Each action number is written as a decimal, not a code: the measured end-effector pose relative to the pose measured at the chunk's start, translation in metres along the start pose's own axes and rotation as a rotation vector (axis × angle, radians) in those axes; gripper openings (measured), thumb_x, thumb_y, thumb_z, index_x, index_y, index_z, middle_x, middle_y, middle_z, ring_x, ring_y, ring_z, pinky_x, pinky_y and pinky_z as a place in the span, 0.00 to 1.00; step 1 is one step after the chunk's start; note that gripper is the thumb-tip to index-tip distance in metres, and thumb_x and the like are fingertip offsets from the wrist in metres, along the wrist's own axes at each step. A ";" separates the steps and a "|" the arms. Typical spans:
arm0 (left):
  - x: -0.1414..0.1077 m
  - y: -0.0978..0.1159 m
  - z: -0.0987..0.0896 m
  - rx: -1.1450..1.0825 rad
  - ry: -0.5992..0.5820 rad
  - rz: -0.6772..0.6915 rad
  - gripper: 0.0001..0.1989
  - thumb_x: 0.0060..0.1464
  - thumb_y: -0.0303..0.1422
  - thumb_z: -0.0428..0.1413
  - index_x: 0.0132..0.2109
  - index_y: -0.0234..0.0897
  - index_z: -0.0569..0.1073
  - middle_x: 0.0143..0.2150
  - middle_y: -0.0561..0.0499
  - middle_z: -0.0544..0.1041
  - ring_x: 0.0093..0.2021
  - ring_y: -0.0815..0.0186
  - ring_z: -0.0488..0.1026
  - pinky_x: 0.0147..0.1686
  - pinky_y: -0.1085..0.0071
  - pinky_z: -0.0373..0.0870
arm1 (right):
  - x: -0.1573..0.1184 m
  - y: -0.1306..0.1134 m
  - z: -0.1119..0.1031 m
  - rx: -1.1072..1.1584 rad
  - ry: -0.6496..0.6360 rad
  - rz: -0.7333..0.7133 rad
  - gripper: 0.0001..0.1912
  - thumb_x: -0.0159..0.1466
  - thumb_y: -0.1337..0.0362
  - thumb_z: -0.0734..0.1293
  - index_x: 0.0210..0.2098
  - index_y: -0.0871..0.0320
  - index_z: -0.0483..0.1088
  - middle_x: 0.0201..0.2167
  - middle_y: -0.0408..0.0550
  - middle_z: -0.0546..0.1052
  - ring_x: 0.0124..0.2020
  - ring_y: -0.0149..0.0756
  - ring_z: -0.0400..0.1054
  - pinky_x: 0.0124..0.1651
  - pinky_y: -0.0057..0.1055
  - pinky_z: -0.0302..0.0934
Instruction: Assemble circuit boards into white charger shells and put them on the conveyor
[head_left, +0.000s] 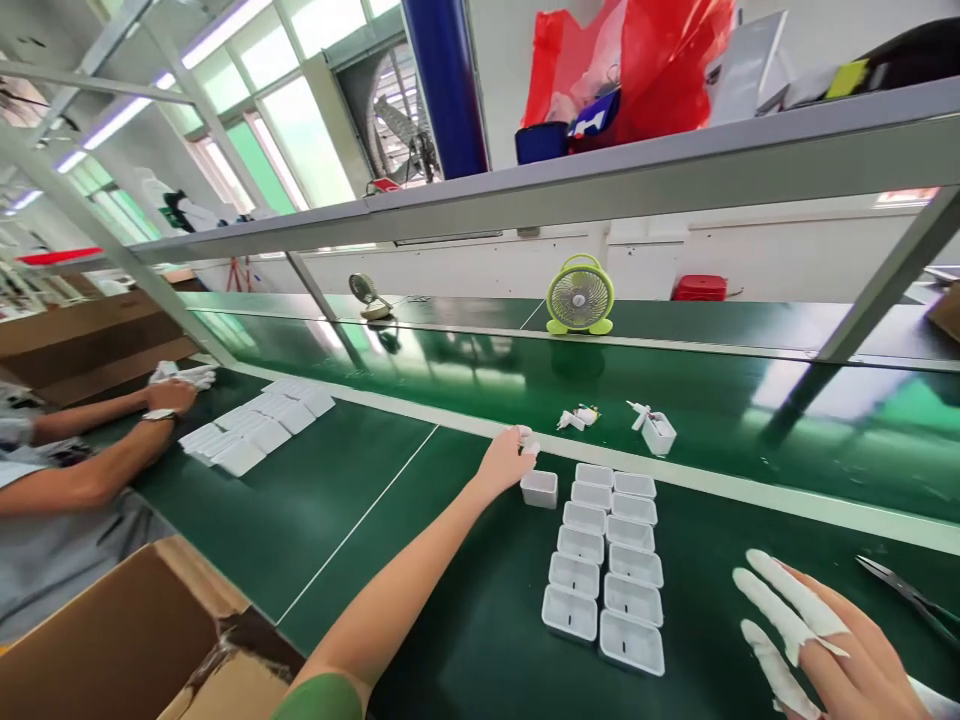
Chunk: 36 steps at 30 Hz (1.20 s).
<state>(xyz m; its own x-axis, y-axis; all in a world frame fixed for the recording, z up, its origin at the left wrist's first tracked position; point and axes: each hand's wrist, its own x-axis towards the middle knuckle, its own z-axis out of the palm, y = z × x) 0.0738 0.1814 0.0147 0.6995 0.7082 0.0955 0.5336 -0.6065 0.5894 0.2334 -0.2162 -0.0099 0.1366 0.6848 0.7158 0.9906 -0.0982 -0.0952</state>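
My left hand [508, 462] reaches out to the near edge of the green belt, its fingers curled together and their tips wrapped in white. Whatever may be between those fingertips is hidden. Just beside and below them stands a single small white plastic box [540, 490]. Two columns of similar open white boxes [583, 545] lie to its right, the nearer ones with a small dark mark inside. At the lower right my right hand [821, 635] hovers with white-wrapped fingers spread, holding nothing. A pair of pliers [900, 585] lies beyond it, at the right edge.
On the belt [465, 370] sit small white parts [579, 417] and a white box with a part [658, 432]. A green fan [580, 297] stands behind. A co-worker's hands [176, 388] are at left near white pieces [259, 425]. A cardboard box [127, 640] is at lower left; a shelf [480, 205] runs overhead.
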 end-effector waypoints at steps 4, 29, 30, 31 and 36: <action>0.058 0.006 0.019 -0.008 -0.100 0.009 0.18 0.63 0.37 0.58 0.56 0.33 0.70 0.55 0.43 0.73 0.52 0.57 0.74 0.51 0.54 0.74 | 0.017 -0.022 -0.009 -0.141 -0.047 -0.146 0.06 0.63 0.65 0.63 0.32 0.53 0.71 0.56 0.57 0.74 0.58 0.55 0.68 0.48 0.50 0.69; -0.109 0.189 0.009 -1.162 -0.642 -0.291 0.14 0.32 0.30 0.66 0.31 0.30 0.76 0.29 0.48 0.78 0.30 0.69 0.75 0.30 0.77 0.75 | 0.039 -0.082 -0.020 0.110 0.118 0.536 0.22 0.65 0.63 0.67 0.58 0.59 0.65 0.47 0.57 0.78 0.46 0.45 0.75 0.47 0.41 0.74; -0.119 0.193 0.013 -1.180 -0.659 -0.312 0.14 0.31 0.31 0.66 0.30 0.30 0.76 0.28 0.49 0.77 0.29 0.70 0.74 0.30 0.78 0.75 | 0.039 -0.082 -0.020 0.124 0.114 0.565 0.20 0.64 0.63 0.68 0.54 0.60 0.67 0.42 0.55 0.79 0.42 0.44 0.75 0.44 0.40 0.74; -0.126 0.196 0.017 -1.197 -0.663 -0.331 0.15 0.30 0.31 0.66 0.30 0.31 0.76 0.28 0.50 0.77 0.28 0.71 0.74 0.29 0.79 0.74 | 0.039 -0.083 -0.020 0.132 0.110 0.589 0.17 0.63 0.63 0.69 0.50 0.59 0.69 0.38 0.54 0.79 0.39 0.43 0.74 0.41 0.39 0.74; -0.148 0.207 0.020 -1.277 -0.621 -0.398 0.17 0.29 0.31 0.67 0.31 0.31 0.77 0.31 0.49 0.79 0.31 0.71 0.75 0.33 0.79 0.76 | 0.039 -0.080 -0.020 0.079 0.048 0.663 0.09 0.55 0.65 0.72 0.30 0.56 0.66 0.30 0.50 0.76 0.35 0.44 0.72 0.34 0.36 0.70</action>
<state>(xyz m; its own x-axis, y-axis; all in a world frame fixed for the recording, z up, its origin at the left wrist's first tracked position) 0.0903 -0.0561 0.1065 0.8737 0.2829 -0.3958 0.1944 0.5427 0.8171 0.1592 -0.1963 0.0396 0.7184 0.4648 0.5176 0.6943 -0.4327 -0.5750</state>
